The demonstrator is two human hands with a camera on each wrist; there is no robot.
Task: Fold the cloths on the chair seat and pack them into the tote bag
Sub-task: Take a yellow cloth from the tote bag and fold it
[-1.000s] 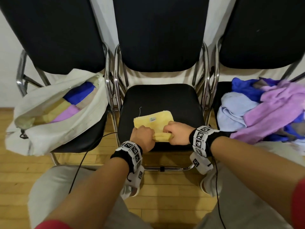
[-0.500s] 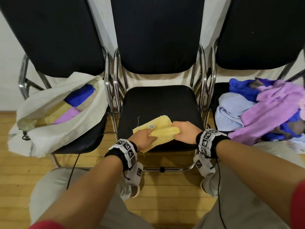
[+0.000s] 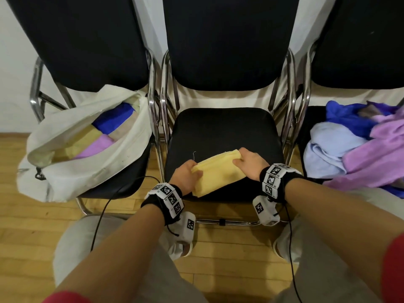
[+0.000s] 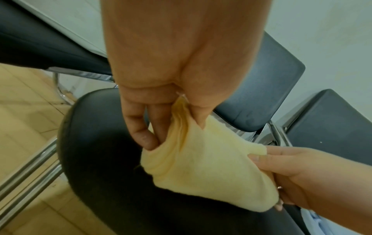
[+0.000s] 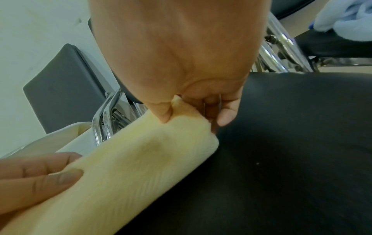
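A folded yellow cloth (image 3: pixel 218 172) is held just above the front of the middle chair seat (image 3: pixel 223 132). My left hand (image 3: pixel 188 178) pinches its left end between thumb and fingers, as the left wrist view shows on the yellow cloth (image 4: pixel 207 167). My right hand (image 3: pixel 249 164) pinches the right end; in the right wrist view the thumb digs into the yellow cloth (image 5: pixel 141 167). The cream tote bag (image 3: pixel 72 171) lies open on the left chair with several folded cloths inside.
A heap of unfolded purple, blue and pale blue cloths (image 3: pixel 358 147) lies on the right chair. Chrome chair frames (image 3: pixel 158 119) stand between the seats. A black cable (image 3: pixel 105 206) hangs from my left wrist over the wooden floor.
The yellow cloth lay flat on the seat with both hands at its near edge; now it is folded narrower, lifted and turned askew, with my hands apart at its two ends.
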